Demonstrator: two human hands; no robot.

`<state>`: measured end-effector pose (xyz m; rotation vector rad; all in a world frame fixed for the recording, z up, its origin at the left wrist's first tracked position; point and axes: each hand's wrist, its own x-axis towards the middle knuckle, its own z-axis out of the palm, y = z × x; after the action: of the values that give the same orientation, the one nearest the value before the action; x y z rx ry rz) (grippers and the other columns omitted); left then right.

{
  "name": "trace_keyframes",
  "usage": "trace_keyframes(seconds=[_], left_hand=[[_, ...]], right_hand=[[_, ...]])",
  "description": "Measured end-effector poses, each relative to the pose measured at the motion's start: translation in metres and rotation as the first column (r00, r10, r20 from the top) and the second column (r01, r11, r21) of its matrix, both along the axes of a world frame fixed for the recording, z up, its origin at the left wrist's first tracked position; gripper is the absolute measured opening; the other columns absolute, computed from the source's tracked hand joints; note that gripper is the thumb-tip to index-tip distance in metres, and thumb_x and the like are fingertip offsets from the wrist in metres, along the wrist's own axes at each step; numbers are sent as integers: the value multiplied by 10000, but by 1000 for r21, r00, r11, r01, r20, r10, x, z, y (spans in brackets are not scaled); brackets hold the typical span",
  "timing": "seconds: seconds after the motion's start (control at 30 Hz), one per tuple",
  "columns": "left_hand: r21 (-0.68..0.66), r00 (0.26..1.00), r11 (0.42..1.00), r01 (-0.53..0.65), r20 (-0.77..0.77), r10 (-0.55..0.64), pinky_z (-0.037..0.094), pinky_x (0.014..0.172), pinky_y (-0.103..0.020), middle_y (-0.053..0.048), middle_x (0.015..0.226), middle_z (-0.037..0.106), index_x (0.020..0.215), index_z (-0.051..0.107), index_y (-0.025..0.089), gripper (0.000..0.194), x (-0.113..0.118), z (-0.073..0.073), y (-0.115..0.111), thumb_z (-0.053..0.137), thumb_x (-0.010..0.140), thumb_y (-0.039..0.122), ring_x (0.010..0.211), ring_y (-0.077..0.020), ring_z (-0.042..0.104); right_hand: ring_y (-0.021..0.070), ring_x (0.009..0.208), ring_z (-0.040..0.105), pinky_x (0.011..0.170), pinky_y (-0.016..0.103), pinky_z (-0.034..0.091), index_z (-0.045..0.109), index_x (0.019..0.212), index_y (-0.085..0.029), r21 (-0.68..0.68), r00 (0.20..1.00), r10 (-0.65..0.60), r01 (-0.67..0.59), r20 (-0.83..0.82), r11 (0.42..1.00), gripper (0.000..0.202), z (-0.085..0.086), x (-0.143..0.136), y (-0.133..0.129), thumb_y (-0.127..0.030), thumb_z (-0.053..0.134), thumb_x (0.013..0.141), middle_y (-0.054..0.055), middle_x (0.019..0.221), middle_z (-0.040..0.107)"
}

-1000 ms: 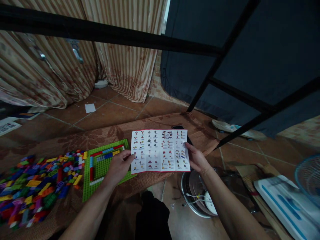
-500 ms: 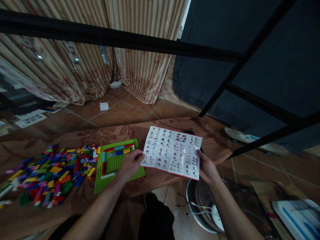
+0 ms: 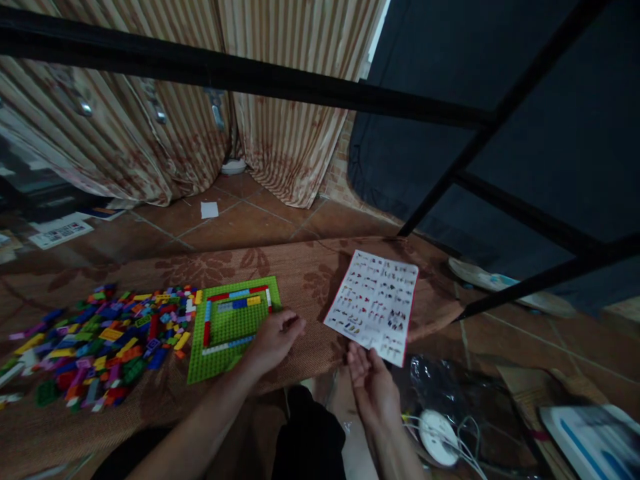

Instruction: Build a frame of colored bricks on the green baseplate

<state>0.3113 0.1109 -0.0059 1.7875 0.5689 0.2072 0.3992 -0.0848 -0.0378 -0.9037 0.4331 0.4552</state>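
The printed instruction sheet (image 3: 375, 300), white with a red edge and rows of small pictures, lies at a slant on the brown patterned cloth. Just below its lower edge is my right hand (image 3: 375, 387), palm up, fingers apart and holding nothing; whether a fingertip touches the paper I cannot tell. My left hand (image 3: 275, 340) hovers by the right edge of the green baseplate (image 3: 197, 370), its fingers loosely bent, slightly apart and empty. On the baseplate, red, white and blue bricks form a frame outline, with a short row of grey, blue and yellow bricks (image 3: 240, 304) inside.
A big pile of loose coloured bricks (image 3: 110, 340) spreads left of the baseplate. Black metal bars (image 3: 240, 77) cross above. On the floor at right are a white round power socket with cables (image 3: 438, 437), a clear plastic bag (image 3: 435, 383) and a skateboard (image 3: 510, 287).
The sheet has left both hands, turned and come down on the cloth further right. My right hand has moved down and left, palm up; my left hand has shifted slightly right and down.
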Motion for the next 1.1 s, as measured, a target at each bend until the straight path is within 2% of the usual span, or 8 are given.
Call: trace_keyframes(seconds=[0.17, 0.33, 0.43, 0.53, 0.63, 0.9, 1.0, 1.1], left_hand=[[-65, 989, 990, 124, -68, -129, 414, 643, -272, -20, 721, 636, 714, 576, 161, 422, -5, 7, -28, 515, 839, 559, 703, -166, 582], [-292, 990, 949, 121, -32, -136, 475, 569, -279, -28, 731, 670, 845, 603, 162, 400, -3, 4, -39, 526, 838, 554, 580, -165, 612], [-353, 994, 936, 12, -100, -50, 494, 522, -295, -54, 795, 703, 950, 614, 152, 343, 1, -2, -40, 548, 831, 467, 565, -189, 641], [-238, 993, 968, -80, -109, 55, 538, 701, -330, -85, 876, 727, 892, 654, 138, 208, 2, -7, -37, 550, 786, 284, 808, -239, 688], [-264, 999, 963, -48, -37, 39, 539, 806, -383, -92, 969, 734, 906, 678, 137, 237, -3, -5, -26, 536, 766, 266, 913, -266, 678], [-322, 987, 933, 159, 69, -145, 509, 920, -452, -106, 1152, 689, 1033, 668, 136, 420, -25, 25, 26, 639, 732, 428, 1073, -310, 635], [-303, 978, 930, 206, 64, -196, 505, 923, -450, -99, 1113, 705, 1028, 665, 137, 459, -32, 28, 33, 663, 729, 487, 1047, -305, 646], [-280, 966, 924, 259, 77, -248, 512, 903, -436, -96, 1097, 710, 1009, 671, 137, 469, -35, 29, 34, 676, 724, 509, 1023, -297, 652]], right_hand=[[107, 802, 709, 691, 181, 587, 657, 900, -163, 81, 963, 61, -41, -263, 996, 119, 11, -46, 24, -120, 550, 871, 64, 870, 744], [46, 533, 604, 451, 115, 465, 685, 980, -188, 209, 940, 245, -197, -237, 958, 139, 38, -64, 41, -205, 641, 849, 25, 851, 751], [32, 458, 516, 400, 118, 392, 701, 951, -172, 236, 913, 353, -304, -207, 923, 223, 44, -75, 44, -283, 742, 763, 13, 779, 737], [44, 497, 518, 415, 132, 382, 716, 930, -140, 234, 854, 476, -429, -211, 872, 312, 48, -81, 33, -307, 806, 682, 22, 758, 716], [51, 522, 520, 442, 143, 388, 726, 870, -141, 145, 832, 521, -502, -189, 853, 291, 54, -79, 11, -298, 831, 649, 13, 731, 694], [90, 576, 580, 489, 188, 472, 715, 903, -214, -197, 969, 238, -247, -66, 949, 379, 57, -34, -54, -531, 756, 700, 9, 810, 714], [127, 658, 646, 549, 219, 525, 713, 878, -220, -254, 973, 203, -170, 108, 952, 412, 65, -10, -61, -590, 727, 697, 2, 819, 730], [182, 744, 693, 631, 278, 562, 724, 958, -193, -345, 931, 291, -204, 222, 916, 409, 73, 2, -57, -446, 811, 649, 38, 899, 756]])
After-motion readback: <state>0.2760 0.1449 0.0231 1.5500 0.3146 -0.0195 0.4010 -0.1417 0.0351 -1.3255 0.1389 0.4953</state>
